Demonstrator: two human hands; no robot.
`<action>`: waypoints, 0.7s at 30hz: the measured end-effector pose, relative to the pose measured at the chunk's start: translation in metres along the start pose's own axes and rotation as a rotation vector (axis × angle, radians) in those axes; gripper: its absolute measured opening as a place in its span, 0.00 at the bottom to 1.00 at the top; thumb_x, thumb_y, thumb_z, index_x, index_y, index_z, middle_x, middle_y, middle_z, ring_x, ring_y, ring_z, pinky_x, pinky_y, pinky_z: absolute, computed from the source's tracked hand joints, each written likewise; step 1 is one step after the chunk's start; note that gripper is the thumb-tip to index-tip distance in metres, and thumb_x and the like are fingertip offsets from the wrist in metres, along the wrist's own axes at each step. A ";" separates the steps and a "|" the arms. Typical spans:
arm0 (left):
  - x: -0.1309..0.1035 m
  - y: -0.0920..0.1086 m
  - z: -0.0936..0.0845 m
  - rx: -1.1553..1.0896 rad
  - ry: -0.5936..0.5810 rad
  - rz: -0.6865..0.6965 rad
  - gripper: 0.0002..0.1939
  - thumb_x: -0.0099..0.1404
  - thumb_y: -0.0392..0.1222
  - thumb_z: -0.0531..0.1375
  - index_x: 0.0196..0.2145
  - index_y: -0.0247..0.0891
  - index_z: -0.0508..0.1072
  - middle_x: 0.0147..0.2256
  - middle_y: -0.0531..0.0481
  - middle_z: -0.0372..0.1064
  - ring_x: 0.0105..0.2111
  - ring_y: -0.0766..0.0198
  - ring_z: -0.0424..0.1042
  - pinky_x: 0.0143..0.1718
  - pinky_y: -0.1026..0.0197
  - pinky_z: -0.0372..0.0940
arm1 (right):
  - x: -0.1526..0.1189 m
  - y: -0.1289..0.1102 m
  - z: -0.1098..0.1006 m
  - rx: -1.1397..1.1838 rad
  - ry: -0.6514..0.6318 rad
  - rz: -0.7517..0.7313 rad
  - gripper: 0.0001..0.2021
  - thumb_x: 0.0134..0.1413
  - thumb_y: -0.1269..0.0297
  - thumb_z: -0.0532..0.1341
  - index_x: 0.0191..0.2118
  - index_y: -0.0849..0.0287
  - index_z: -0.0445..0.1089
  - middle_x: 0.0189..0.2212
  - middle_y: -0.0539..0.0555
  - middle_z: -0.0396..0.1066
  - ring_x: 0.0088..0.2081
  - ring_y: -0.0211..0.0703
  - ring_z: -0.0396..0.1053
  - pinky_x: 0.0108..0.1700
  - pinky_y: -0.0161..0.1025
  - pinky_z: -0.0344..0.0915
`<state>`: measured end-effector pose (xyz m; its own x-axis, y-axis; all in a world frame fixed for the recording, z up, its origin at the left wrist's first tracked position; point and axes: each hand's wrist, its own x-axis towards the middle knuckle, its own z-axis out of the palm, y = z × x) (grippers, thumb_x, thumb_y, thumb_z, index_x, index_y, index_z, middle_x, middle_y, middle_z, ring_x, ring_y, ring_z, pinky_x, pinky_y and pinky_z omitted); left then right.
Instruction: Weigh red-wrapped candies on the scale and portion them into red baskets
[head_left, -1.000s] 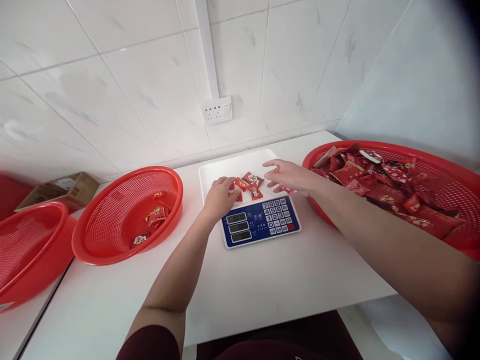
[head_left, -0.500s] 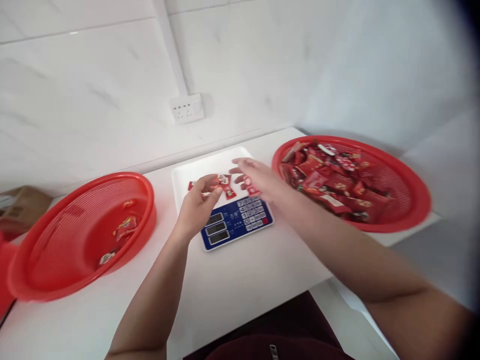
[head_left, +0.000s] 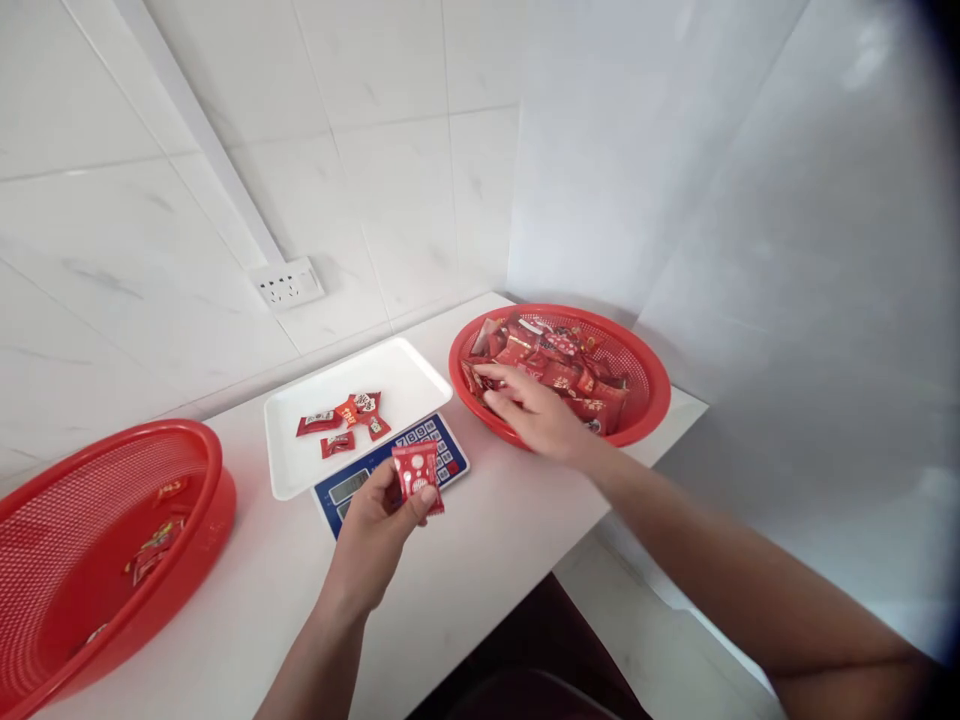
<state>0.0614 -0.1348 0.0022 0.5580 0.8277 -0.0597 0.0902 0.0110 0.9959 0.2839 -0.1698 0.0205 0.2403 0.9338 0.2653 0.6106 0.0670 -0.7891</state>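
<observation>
Passing room lies across the near tabletop
Scale and right basket crowd together, the gap between apparently tight.

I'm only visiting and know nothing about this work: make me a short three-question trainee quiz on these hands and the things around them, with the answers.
1. True or false: the left hand holds a red packet printed with white dots.

2. Multiple choice: where is the right hand?
A) Against the wall socket
B) Over the edge of the red basket on the right
C) Flat on the tabletop

3. Fill in the blank: the scale has a white tray and a ____ panel with keys.

Key: 1. True. 2. B. 3. Blue.
</observation>
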 end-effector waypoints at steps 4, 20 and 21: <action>-0.018 -0.003 -0.001 0.088 0.066 -0.064 0.15 0.56 0.50 0.62 0.37 0.39 0.70 0.30 0.52 0.69 0.29 0.65 0.64 0.29 0.66 0.59 | 0.023 0.055 -0.067 -0.520 -0.169 0.236 0.18 0.58 0.65 0.54 0.54 0.57 0.64 0.54 0.59 0.66 0.55 0.54 0.62 0.54 0.46 0.59; -0.037 0.007 0.008 0.130 0.127 -0.087 0.17 0.50 0.51 0.65 0.36 0.40 0.72 0.31 0.51 0.71 0.29 0.64 0.65 0.28 0.65 0.60 | 0.041 0.102 -0.098 -0.416 -0.210 0.234 0.27 0.42 0.65 0.65 0.52 0.57 0.63 0.49 0.58 0.70 0.45 0.52 0.69 0.41 0.38 0.64; -0.038 0.006 0.008 0.125 0.140 -0.089 0.17 0.51 0.51 0.65 0.36 0.40 0.72 0.31 0.51 0.71 0.29 0.64 0.66 0.28 0.65 0.61 | 0.040 0.101 -0.102 -0.390 -0.186 0.236 0.28 0.44 0.63 0.64 0.54 0.57 0.61 0.51 0.58 0.68 0.47 0.52 0.68 0.42 0.38 0.64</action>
<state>0.0474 -0.1703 0.0100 0.4242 0.8964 -0.1287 0.2403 0.0256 0.9704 0.4321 -0.1618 0.0075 0.2892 0.9569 -0.0273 0.8012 -0.2576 -0.5402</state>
